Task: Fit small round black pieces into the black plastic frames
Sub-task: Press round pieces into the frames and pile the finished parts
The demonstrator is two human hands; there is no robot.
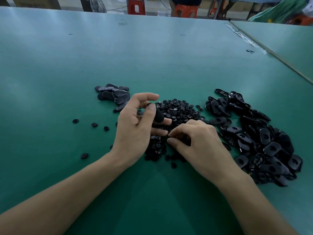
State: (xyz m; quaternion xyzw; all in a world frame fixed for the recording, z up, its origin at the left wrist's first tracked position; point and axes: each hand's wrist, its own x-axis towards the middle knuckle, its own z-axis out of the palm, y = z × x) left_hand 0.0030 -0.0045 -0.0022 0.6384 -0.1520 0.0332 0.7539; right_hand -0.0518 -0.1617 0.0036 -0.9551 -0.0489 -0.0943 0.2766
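1. The left grip (138, 119) pinches a black thing (159, 114) between its thumb and a finger. I think it is a frame, but I cannot be sure.
2. The right grip (199, 139) is curled down into the heap of round pieces (177, 111). Its thumb and one finger are close together. I cannot tell if a piece is between them.
3. Here is what matters: the black thing is just up and to the left of the right grip, very near. Its long side slants down toward the right grip.
4. So I think the right grip should bring a round piece up and left to meet it.
5. The big heap of frames (262, 141) lies on the bench (50, 65) to the right, nearer the right grip. A small heap (113, 94) lies beyond the left grip.
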